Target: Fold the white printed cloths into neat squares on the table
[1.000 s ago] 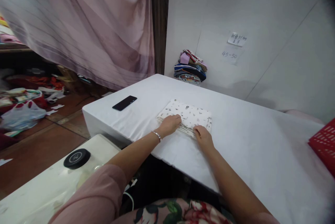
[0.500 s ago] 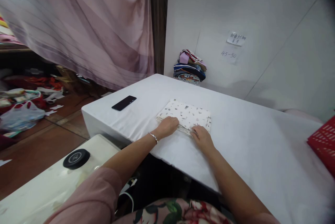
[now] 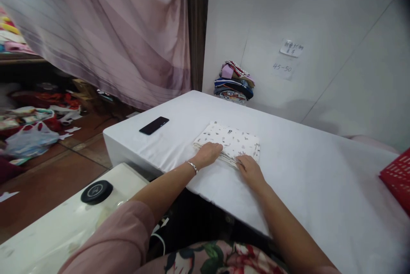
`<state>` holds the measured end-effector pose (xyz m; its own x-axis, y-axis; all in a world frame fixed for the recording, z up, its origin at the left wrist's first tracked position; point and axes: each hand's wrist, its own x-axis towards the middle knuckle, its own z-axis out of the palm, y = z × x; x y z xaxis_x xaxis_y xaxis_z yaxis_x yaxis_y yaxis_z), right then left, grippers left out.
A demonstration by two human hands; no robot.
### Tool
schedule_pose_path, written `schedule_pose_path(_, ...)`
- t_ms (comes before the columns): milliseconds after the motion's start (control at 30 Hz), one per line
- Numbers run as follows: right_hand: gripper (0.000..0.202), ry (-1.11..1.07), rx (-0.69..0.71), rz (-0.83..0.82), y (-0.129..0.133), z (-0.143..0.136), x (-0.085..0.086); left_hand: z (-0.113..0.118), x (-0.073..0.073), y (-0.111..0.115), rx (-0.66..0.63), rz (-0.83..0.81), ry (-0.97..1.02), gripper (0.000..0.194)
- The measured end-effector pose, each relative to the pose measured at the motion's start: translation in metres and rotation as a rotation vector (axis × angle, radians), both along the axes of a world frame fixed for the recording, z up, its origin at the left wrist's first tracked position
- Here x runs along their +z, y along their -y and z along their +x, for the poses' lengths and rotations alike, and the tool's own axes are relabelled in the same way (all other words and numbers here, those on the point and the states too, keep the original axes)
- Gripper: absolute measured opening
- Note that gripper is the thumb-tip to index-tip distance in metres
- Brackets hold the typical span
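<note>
A folded white cloth (image 3: 233, 137) with small grey and dark prints lies flat on the white-covered table (image 3: 304, 176), in several layers. At its near left edge is my left hand (image 3: 209, 154), fingers bent over the front fold and closed on the layers, a silver bracelet on the wrist. My right hand (image 3: 250, 166) grips the near right part of the same edge, thumb and fingers pinched on the fabric. The fingertips of both hands are partly hidden against the cloth.
A black phone (image 3: 154, 125) lies on the table's left part. Folded fabrics (image 3: 233, 84) are piled at the far edge by the wall. A red basket (image 3: 397, 180) stands at right. At lower left, a cream surface (image 3: 57, 231) bears a round black object (image 3: 96, 192).
The view has shifted slightly, so everything sits a little further right. Both hands stay on the cloth's near edge, and the cloth looks much the same.
</note>
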<state>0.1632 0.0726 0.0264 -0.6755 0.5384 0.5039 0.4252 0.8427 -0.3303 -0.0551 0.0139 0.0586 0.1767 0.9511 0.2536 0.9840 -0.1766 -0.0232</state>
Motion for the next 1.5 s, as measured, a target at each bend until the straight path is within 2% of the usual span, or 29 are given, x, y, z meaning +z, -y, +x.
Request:
schedule_pose_path(233,0.022,-0.051,-0.005,0.009,-0.001,-0.001,-0.004,-0.003,-0.006,0.004,-0.136,0.069,0.064,0.023)
schedule_pose_path(500,0.019,-0.055,0.017,-0.004,0.000,-0.002,0.001,0.003,0.000,0.004,-0.174,0.051,0.143,0.020)
schedule_pose_path(700,0.018,-0.068,0.010,0.004,0.002,-0.001,0.003,0.011,0.000,0.000,-0.163,0.073,0.102,0.020)
schedule_pose_path(900,0.012,-0.017,0.003,-0.004,0.003,0.000,0.003,0.008,-0.005,0.005,-0.179,0.096,0.083,0.017)
schedule_pose_path(1033,0.022,0.018,-0.007,0.020,0.001,0.000,0.001,0.007,-0.006,0.003,-0.177,0.111,0.054,0.020)
schedule_pose_path(1267,0.024,-0.010,0.016,0.076,0.005,-0.001,0.003,0.009,-0.008,0.003,-0.131,0.082,0.099,0.014)
schedule_pose_path(1400,0.022,0.023,0.033,0.072,0.006,-0.001,0.002,0.006,-0.009,0.008,-0.154,0.091,0.104,0.025)
schedule_pose_path(1500,0.022,0.022,0.034,0.055,0.007,-0.001,0.002,0.002,-0.008,0.010,-0.109,0.077,0.081,0.025)
